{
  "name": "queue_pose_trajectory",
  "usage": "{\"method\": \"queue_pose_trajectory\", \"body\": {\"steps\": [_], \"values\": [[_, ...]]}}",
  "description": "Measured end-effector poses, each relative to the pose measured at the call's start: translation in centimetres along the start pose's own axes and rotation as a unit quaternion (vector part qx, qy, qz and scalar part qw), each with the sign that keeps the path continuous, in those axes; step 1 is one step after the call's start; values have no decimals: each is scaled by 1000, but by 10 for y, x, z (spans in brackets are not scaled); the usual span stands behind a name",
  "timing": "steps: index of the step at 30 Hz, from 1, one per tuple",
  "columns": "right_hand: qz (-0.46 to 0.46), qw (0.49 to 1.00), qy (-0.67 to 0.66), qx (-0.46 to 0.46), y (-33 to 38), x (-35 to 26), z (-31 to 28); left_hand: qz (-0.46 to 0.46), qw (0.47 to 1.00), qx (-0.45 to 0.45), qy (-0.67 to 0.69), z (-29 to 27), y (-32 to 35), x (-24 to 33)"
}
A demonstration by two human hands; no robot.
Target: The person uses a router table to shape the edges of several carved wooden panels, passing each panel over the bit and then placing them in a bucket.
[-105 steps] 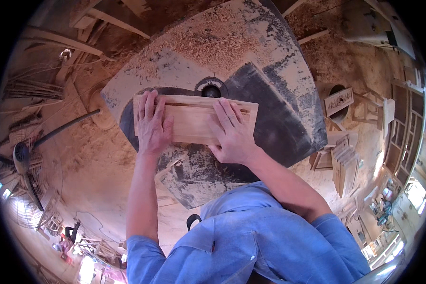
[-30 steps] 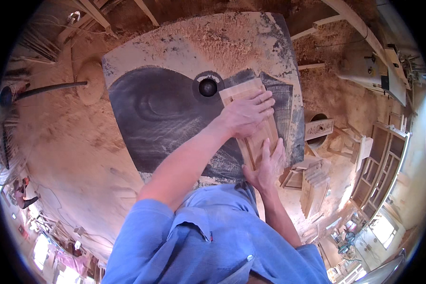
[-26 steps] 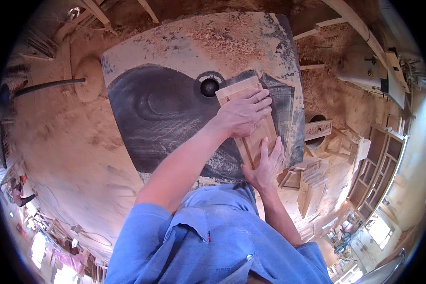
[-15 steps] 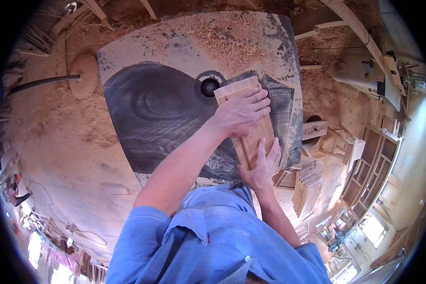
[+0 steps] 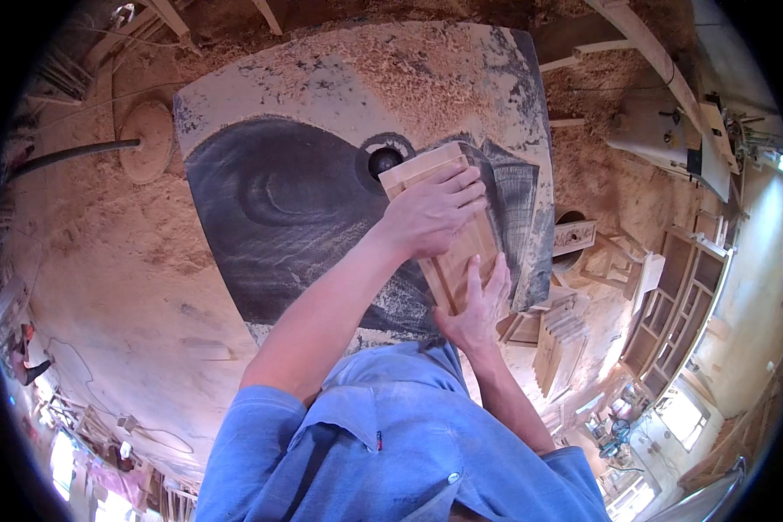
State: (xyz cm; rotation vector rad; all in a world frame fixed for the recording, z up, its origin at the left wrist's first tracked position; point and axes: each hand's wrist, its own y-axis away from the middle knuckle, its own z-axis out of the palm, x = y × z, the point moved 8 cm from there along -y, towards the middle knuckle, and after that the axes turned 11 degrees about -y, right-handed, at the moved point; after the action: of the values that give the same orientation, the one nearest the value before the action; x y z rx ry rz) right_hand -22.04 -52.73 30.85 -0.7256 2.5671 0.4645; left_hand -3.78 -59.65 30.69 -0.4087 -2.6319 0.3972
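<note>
A long, pale wooden block (image 5: 461, 253) lies slantwise on the dark, worn machine table (image 5: 252, 235), its far end beside the round black spindle (image 5: 383, 162). A groove or step runs along its left side. My left hand (image 5: 435, 211) is laid across the far half, fingers bent over the right edge. At the near end my right hand (image 5: 477, 311) grips the block, thumb on the left and fingers forward on the right. The block's underside is hidden, as is any contact with the spindle.
Wood shavings (image 5: 431, 83) cover the far part of the table. Stacked wooden pieces (image 5: 561, 344) stand low at the right, near a carved drawer front (image 5: 574, 234). A wooden frame (image 5: 679, 304) leans farther right. Sawdust covers the floor (image 5: 113, 261) at left.
The block and both hands have shifted slightly left across the table, keeping their grip. The whole view has also moved a little.
</note>
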Motion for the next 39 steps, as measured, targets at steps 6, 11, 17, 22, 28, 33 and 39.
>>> {"method": "queue_pose_trajectory", "body": {"steps": [6, 11, 17, 22, 28, 33, 39], "values": [[-24, 1000, 3, -7, 0, -5, 2, -22, 999, -27, 2, -8, 11, -2], [-41, 999, 7, -19, 1, -14, 2, -39, 998, -32, -24, -10, 26, -3], [-50, 998, -5, -23, 6, -21, 9, -52, 997, -51, -30, -16, 41, -1], [-52, 998, -25, -31, 10, -30, 9, -69, 996, -36, -42, -15, 55, -1], [-66, 997, -29, -28, 18, -34, 14, -73, 996, -43, -39, -23, 66, 1], [-65, 996, -51, -34, 23, -36, 17, -77, 995, -29, -49, -26, 74, 3], [-71, 995, -65, -27, 29, -34, 22, -83, 995, -38, -45, -28, 79, 5]]}}
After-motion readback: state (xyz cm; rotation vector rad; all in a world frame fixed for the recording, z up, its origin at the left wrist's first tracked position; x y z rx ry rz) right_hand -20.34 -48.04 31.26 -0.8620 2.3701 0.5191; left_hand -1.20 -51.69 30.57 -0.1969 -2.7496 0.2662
